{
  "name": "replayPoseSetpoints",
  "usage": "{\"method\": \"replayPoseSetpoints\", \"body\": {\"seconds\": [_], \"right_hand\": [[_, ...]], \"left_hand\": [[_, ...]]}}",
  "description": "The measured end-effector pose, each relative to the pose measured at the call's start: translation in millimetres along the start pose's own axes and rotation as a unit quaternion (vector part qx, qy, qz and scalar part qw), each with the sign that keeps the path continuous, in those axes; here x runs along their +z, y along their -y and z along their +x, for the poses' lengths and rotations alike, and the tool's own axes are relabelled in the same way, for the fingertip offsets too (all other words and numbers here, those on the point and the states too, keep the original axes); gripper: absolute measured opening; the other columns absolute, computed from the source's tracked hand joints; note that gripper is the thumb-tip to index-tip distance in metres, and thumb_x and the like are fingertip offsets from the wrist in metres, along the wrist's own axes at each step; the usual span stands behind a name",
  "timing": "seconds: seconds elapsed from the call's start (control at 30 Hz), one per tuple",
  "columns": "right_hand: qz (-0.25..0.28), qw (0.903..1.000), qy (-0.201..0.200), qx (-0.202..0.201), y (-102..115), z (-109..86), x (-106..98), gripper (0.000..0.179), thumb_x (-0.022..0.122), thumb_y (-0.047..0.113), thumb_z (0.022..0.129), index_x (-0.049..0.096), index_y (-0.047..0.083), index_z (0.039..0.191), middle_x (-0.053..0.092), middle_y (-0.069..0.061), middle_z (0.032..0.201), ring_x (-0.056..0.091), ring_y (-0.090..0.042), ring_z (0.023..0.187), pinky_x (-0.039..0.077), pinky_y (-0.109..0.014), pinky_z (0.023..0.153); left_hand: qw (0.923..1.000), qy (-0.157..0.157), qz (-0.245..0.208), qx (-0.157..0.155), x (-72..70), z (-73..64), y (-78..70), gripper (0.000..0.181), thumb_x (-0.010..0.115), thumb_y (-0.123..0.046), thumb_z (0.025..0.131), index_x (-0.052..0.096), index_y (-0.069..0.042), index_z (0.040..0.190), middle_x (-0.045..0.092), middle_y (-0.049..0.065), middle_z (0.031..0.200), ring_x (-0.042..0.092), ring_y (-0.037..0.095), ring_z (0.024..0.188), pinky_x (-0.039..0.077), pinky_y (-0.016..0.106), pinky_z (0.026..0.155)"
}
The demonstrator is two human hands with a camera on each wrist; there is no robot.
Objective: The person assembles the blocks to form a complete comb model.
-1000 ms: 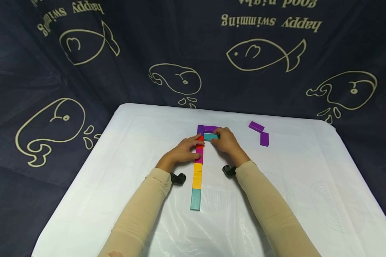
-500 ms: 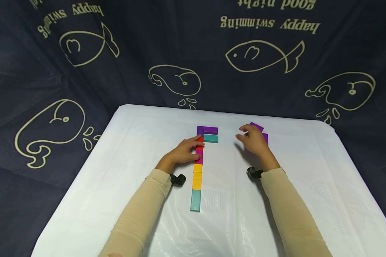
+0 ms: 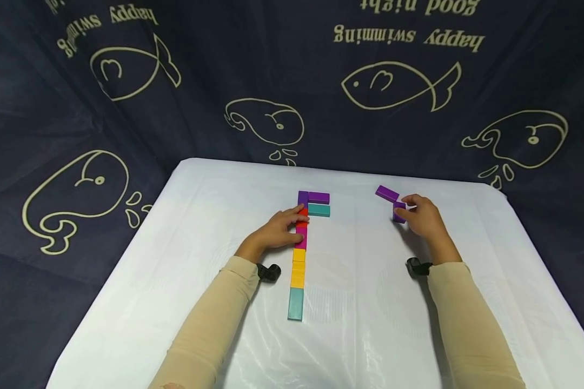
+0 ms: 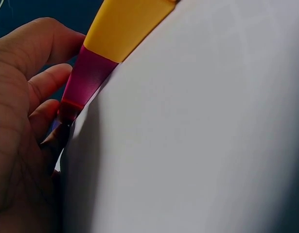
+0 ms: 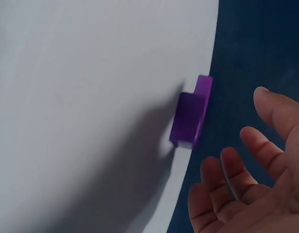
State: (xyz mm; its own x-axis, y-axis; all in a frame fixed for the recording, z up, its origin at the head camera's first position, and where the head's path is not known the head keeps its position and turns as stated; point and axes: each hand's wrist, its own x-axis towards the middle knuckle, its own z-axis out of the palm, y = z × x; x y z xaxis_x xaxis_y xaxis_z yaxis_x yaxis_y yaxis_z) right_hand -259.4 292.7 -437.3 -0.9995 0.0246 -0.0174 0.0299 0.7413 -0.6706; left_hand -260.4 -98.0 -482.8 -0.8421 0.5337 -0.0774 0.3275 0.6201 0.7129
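My left hand [image 3: 274, 229] lies beside a straight column of flat blocks, its fingers and thumb touching the red block [image 3: 303, 222] and the magenta block [image 3: 301, 231]. In the left wrist view the magenta block [image 4: 91, 73] adjoins a yellow one, with the thumb and fingertips along its side. My right hand [image 3: 427, 220] hovers at the right side of a purple block [image 3: 398, 219], thumb and forefinger spread. The right wrist view shows its fingers loosely bent around nothing, apart from the purple block [image 5: 187, 116].
Another purple block [image 3: 387, 193] lies tilted behind that one. A dark purple block [image 3: 303, 198] tops the column; a purple block [image 3: 319, 198] and a teal block [image 3: 318, 210] extend rightward from it. Yellow blocks [image 3: 298, 273] and a teal block [image 3: 295, 303] form the near end.
My right hand has let go of the teal block beside the column and moved right to the loose purple blocks. My left hand has stayed in place.
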Motion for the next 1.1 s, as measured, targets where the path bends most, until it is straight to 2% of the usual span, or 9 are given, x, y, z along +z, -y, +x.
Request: {"method": "replayPoseSetpoints", "body": {"seconds": [0.27,0.53,0.87,1.1], "right_hand": [[-0.014,0.9989,0.033,0.032,-12,8.4,3,0.056,0.061,0.029,0.098,0.045,-0.009,0.136,0.047,-0.034,0.134,0.046,-0.047,0.122,0.041,-0.059,0.101],[-0.019,0.9971,0.037,0.064,-16,13.6,9,0.065,0.063,0.032,0.096,0.039,-0.009,0.141,0.048,-0.030,0.131,0.048,-0.041,0.111,0.045,-0.055,0.098],[-0.043,0.9971,0.035,0.052,-14,17.2,13,0.061,0.064,0.026,0.095,0.042,-0.003,0.143,0.051,-0.033,0.127,0.050,-0.044,0.111,0.042,-0.058,0.098],[-0.036,0.9973,0.027,0.059,-13,14.5,14,0.061,0.064,0.022,0.095,0.040,-0.006,0.144,0.050,-0.032,0.127,0.049,-0.043,0.111,0.041,-0.058,0.099]], "left_hand": [[0.9999,0.003,-0.004,0.013,-0.5,-0.2,0.2,0.051,0.069,-0.023,0.089,0.059,-0.018,0.138,0.021,-0.005,0.164,0.017,0.024,0.150,0.004,0.044,0.122],[0.9997,0.001,0.007,0.022,-1.3,0.3,1.1,0.052,0.069,-0.024,0.088,0.059,-0.018,0.139,0.020,-0.006,0.164,0.019,0.022,0.150,0.004,0.043,0.122],[0.9997,0.002,0.005,0.023,-2.3,1.0,0.2,0.051,0.069,-0.023,0.089,0.059,-0.017,0.138,0.019,-0.007,0.164,0.019,0.022,0.149,0.004,0.042,0.122],[0.9998,0.002,0.004,0.019,-0.9,1.5,0.9,0.051,0.070,-0.024,0.088,0.060,-0.018,0.138,0.020,-0.007,0.164,0.019,0.023,0.150,0.005,0.044,0.122]]}}
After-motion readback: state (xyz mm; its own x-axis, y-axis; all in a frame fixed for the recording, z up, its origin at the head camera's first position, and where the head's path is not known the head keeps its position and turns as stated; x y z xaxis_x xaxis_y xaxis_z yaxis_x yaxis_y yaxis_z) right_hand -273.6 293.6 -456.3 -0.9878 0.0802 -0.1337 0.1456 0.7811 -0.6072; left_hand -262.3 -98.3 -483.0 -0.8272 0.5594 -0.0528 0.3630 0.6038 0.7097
